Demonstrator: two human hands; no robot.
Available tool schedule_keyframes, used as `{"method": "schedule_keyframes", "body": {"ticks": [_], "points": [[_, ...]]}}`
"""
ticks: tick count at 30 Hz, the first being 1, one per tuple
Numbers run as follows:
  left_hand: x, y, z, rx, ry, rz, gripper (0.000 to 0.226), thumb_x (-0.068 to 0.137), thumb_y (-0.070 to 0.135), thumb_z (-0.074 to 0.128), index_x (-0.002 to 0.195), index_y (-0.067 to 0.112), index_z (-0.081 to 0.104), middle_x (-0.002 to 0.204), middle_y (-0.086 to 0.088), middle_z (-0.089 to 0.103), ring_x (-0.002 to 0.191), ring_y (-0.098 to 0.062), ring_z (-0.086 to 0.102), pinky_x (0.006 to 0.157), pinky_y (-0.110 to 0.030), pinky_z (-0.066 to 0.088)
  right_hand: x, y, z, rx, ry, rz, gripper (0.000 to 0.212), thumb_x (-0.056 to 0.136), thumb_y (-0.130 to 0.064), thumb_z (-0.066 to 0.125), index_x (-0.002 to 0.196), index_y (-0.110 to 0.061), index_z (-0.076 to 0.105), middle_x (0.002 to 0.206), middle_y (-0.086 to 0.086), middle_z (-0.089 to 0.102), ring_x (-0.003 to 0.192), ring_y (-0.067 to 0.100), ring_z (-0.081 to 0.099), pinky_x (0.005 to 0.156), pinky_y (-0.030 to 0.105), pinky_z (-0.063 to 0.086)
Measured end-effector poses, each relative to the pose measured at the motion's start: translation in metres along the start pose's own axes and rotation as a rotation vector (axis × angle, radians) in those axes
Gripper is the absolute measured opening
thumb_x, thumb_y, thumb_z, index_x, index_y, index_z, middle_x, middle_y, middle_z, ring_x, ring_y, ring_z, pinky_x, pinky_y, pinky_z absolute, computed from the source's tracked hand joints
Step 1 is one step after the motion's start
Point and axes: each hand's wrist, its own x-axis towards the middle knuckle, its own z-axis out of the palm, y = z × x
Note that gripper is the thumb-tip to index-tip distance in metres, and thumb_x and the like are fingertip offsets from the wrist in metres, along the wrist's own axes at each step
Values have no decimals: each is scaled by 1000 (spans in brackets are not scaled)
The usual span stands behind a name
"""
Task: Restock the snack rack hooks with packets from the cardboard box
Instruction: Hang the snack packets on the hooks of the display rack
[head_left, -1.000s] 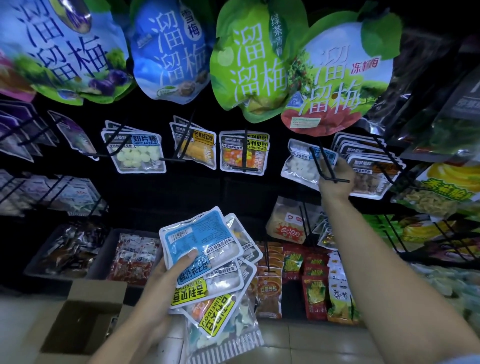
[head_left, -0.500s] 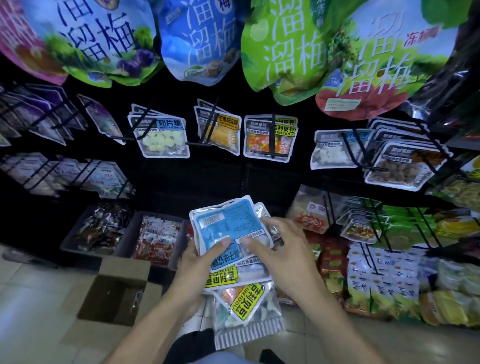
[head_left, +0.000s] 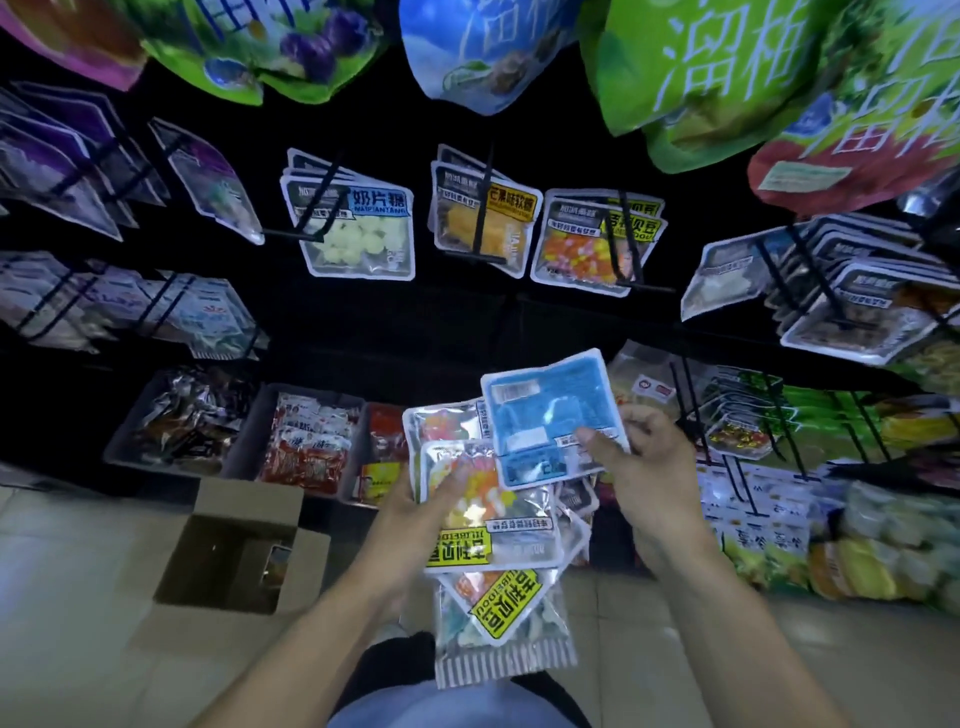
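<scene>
Two hands (head_left: 644, 462), one cardboard box (head_left: 234, 551), three floor bins (head_left: 171, 421) — packets uncountable

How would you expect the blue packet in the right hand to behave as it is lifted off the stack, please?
Probably light: the right hand holds the blue packet by one edge alone. It looks fairly flat and semi-stiff, barely drooping. Its glossy film may be slippery against the stack of packets in the left hand.
</scene>
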Motion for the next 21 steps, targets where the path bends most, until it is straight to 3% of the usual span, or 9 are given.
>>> {"method": "schedule_keyframes", "body": {"ticks": [2, 5, 7, 9, 11, 14, 16, 18, 21], "points": [[2, 2, -10, -22, -3, 9, 95, 58, 88, 77, 140, 70, 33, 150, 10, 57, 134, -22, 59, 118, -58, 39, -3, -7, 1, 38, -26, -92, 30, 86, 0, 77, 108, -19, 69, 103, -5, 78, 91, 4, 75, 70, 13, 56], [9, 4, -24, -47, 30, -42, 115, 62, 87, 76, 158, 48, 26, 156, 1, 52, 142, -28, 51, 121, -59, 33, -14, -15, 8, 10, -208, -305, 34, 83, 7, 74, 95, -24, 78, 94, -8, 79, 90, 8, 75, 75, 16, 57], [11, 11, -26, -39, 31, -84, 100, 72, 78, 74, 157, 50, 30, 158, -3, 50, 145, -32, 46, 121, -60, 29, -17, -10, 8, -105, -366, -433, 52, 78, 23, 70, 84, -28, 81, 94, -5, 79, 97, 16, 74, 82, 24, 58], [12, 16, -33, -84, -7, -79, 62, 67, 76, 78, 124, 73, 52, 146, -4, 63, 134, -35, 59, 117, -65, 37, -14, 2, 10, -254, -447, -518, 69, 74, 34, 63, 84, -32, 82, 104, -8, 77, 114, 20, 67, 95, 31, 53], [13, 21, -37, -124, -33, -89, 34, 63, 81, 74, 95, 77, 61, 134, 2, 71, 122, -28, 68, 110, -61, 48, -7, 13, 11, -365, -444, -566, 70, 74, 32, 63, 83, -34, 82, 117, -15, 74, 127, 19, 58, 105, 32, 45], [11, 29, -39, -122, -46, -78, 41, 73, 74, 61, 110, 54, 63, 115, 13, 77, 99, -12, 75, 88, -42, 62, -4, 16, 12, -430, -363, -549, 72, 74, 30, 61, 77, -39, 82, 131, -23, 66, 138, 12, 48, 114, 31, 36], [13, 28, -38, -116, -38, -49, 48, 65, 62, 75, 108, 44, 65, 112, 4, 80, 100, -19, 77, 92, -46, 61, -2, 12, 10, -434, -331, -511, 74, 76, 29, 56, 75, -40, 82, 138, -28, 59, 141, 7, 44, 116, 34, 34], [15, 27, -33, -102, -35, -12, 60, 55, 46, 88, 110, 31, 70, 115, -6, 80, 104, -27, 77, 103, -55, 56, -1, 10, 7, -462, -316, -492, 76, 85, 24, 53, 85, -46, 80, 145, -29, 52, 143, 4, 41, 115, 37, 38], [13, 26, -19, -88, -29, 19, 75, 51, 44, 97, 119, 28, 68, 112, 1, 81, 107, -24, 77, 104, -55, 55, -2, 9, 7, -312, -182, -405, 71, 100, 9, 48, 129, -54, 62, 147, -23, 52, 135, 1, 51, 112, 41, 46]]}}
